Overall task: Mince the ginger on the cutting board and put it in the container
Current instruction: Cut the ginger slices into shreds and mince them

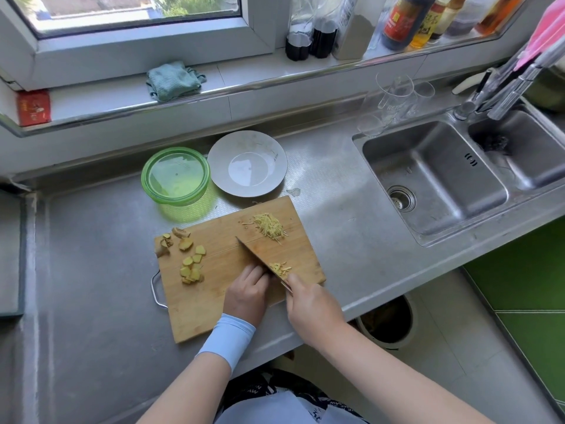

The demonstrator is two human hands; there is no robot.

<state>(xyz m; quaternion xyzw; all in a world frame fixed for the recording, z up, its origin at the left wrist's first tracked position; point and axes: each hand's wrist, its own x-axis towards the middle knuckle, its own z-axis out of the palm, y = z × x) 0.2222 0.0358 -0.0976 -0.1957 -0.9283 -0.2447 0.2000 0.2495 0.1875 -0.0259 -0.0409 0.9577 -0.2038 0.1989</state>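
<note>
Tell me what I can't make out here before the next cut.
All in the head view:
- Whatever lies under the left hand, covered by its curled fingers beside the knife.
- The knife's handle, covered by the right hand.
- Whether the green container has a lid on: glare hides it.
- The bottles on the sill: cut off by the top edge, labels blurred.

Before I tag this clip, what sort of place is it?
Most likely a home kitchen: a steel double sink with a tap, sauce bottles on the windowsill, and a cutting board with ginger on the counter.
</note>
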